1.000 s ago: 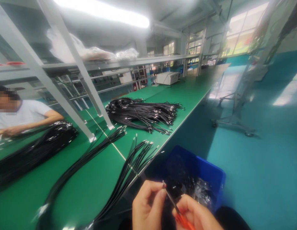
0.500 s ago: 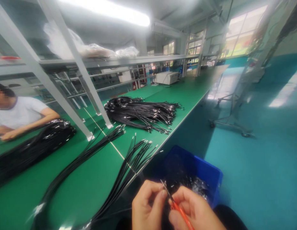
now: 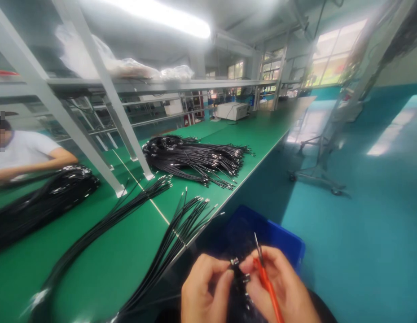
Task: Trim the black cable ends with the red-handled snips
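My left hand [image 3: 208,285] pinches a black cable end with a small metal tip [image 3: 234,261] between thumb and forefinger. Beside it on the right, my right hand [image 3: 278,282] is closed around orange-handled scissors [image 3: 269,287], their thin blades pointing up. The fingers of my right hand are close to the cable tip; whether they touch it is unclear. More small metal ends hang blurred between the hands. Black cables with pale tips [image 3: 181,229] fan out at the green table's edge, to the left of my hands.
On the green table [image 3: 127,237] lie a large black cable pile [image 3: 195,157] and a longer bundle [image 3: 103,229]. A blue bin [image 3: 282,233] stands below the edge. A person [image 3: 26,150] sits at left. Metal posts [image 3: 124,130] rise from the table.
The scissors have turned more upright, and their blades have moved away from the left fingertips. My right fingers have come nearer to the cable end. The view has shifted slightly.
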`<state>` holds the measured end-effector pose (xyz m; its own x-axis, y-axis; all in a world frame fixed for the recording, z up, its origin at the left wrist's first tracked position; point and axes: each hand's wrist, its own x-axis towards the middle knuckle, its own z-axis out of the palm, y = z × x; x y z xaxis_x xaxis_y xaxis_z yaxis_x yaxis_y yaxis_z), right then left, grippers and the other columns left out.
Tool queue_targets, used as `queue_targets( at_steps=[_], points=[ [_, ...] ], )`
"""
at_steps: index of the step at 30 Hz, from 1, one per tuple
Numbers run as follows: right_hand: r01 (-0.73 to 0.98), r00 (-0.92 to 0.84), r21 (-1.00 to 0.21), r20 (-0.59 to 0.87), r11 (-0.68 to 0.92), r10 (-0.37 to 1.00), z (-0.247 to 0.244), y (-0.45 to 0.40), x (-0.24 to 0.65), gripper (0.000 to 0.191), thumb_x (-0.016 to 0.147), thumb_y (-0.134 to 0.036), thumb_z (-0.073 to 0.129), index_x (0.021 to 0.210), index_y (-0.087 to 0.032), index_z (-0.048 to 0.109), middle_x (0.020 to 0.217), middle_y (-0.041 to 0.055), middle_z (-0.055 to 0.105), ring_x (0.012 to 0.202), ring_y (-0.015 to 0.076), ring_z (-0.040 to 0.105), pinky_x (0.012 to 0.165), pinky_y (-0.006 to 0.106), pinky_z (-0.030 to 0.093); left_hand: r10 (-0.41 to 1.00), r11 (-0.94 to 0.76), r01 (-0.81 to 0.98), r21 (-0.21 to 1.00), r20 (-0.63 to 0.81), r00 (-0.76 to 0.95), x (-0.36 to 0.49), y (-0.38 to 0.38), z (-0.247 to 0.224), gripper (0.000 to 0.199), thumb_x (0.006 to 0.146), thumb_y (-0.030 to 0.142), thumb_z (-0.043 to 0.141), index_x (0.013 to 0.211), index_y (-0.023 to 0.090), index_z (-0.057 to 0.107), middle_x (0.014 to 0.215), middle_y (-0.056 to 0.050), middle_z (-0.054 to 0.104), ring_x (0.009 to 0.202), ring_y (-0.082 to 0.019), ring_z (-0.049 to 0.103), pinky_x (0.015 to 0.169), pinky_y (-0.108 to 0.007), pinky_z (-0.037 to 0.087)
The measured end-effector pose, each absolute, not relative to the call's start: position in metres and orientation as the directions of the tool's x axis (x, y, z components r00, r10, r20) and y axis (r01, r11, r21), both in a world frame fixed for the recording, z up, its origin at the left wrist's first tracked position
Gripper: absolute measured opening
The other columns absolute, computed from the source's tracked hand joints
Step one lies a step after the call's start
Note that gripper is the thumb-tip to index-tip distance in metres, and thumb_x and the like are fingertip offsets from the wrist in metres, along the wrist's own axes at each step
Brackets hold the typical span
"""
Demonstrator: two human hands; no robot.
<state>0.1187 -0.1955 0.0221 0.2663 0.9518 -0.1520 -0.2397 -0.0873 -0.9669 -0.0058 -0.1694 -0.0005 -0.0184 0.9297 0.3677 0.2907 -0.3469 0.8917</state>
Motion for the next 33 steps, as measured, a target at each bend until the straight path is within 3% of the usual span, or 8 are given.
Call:
queue_targets(
  at_steps=[6,13,17,24,30,33],
  points=[
    [-0.363,0.296,-0.931,-0.156,-0.040,0.942,0.023,-0.175,0.105,0.029,0.058,-0.022,0.079,0.074,-0.023,0.056,0.060,-0.0054,0.061,0.060,0.0147,0.060,0.061,0.026,0.049,0.917,-0.388,0.272,0.880,0.398,0.021,-0.002,-0.174,0.004,0.012,0.079,0.019,0.060,0.069,0.022,0.067,0.064,0.002,0.062,0.058,-0.014,0.056,0.057,-0.021,0.042],
    [-0.358,0.247,-0.933,-0.141,-0.045,0.959,0.011,-0.179,0.109,0.028,0.061,-0.027,0.078,0.080,-0.024,0.057,0.065,-0.0034,0.062,0.062,0.0158,0.061,0.061,0.026,0.049,0.983,-0.145,0.137,0.980,0.127,0.130,-0.015,-0.168,0.004,0.016,0.076,0.029,0.063,0.065,0.018,0.066,0.063,0.001,0.061,0.059,-0.014,0.054,0.058,-0.022,0.041],
    [-0.321,0.204,-0.947,-0.098,-0.029,0.974,0.013,-0.181,0.116,0.032,0.060,-0.030,0.081,0.082,-0.023,0.060,0.068,0.0001,0.066,0.065,0.0190,0.063,0.066,0.031,0.052,0.973,-0.090,0.116,0.989,0.062,0.221,-0.019,-0.164,0.005,0.018,0.077,0.031,0.063,0.067,0.017,0.065,0.064,0.000,0.061,0.061,-0.015,0.055,0.059,-0.023,0.042],
    [-0.344,0.227,-0.937,-0.142,-0.057,0.964,0.012,-0.186,0.122,0.035,0.060,-0.035,0.082,0.084,-0.024,0.059,0.072,0.0018,0.067,0.072,0.0219,0.065,0.066,0.031,0.052,0.956,-0.285,0.287,0.914,0.294,0.014,-0.006,-0.170,0.006,0.011,0.074,0.021,0.061,0.063,0.021,0.062,0.060,0.002,0.060,0.057,-0.015,0.055,0.055,-0.022,0.042],
    [-0.424,0.185,-0.889,-0.271,-0.172,0.945,0.014,-0.184,0.120,0.040,0.061,-0.040,0.082,0.087,-0.022,0.057,0.064,-0.0034,0.061,0.052,0.0121,0.053,0.049,0.022,0.043,0.899,-0.410,0.430,0.805,0.435,0.044,0.001,-0.173,0.001,0.016,0.078,0.016,0.057,0.063,0.021,0.058,0.059,0.002,0.056,0.055,-0.013,0.054,0.054,-0.022,0.040],
    [-0.335,0.185,-0.918,-0.284,-0.211,0.941,0.015,-0.183,0.120,0.038,0.063,-0.035,0.082,0.088,-0.022,0.057,0.063,-0.0039,0.060,0.052,0.0131,0.054,0.050,0.023,0.045,0.871,-0.446,0.517,0.731,0.487,0.062,0.002,-0.174,-0.001,0.017,0.080,0.017,0.056,0.064,0.021,0.058,0.059,0.001,0.056,0.056,-0.015,0.053,0.053,-0.024,0.038]
  ],
)
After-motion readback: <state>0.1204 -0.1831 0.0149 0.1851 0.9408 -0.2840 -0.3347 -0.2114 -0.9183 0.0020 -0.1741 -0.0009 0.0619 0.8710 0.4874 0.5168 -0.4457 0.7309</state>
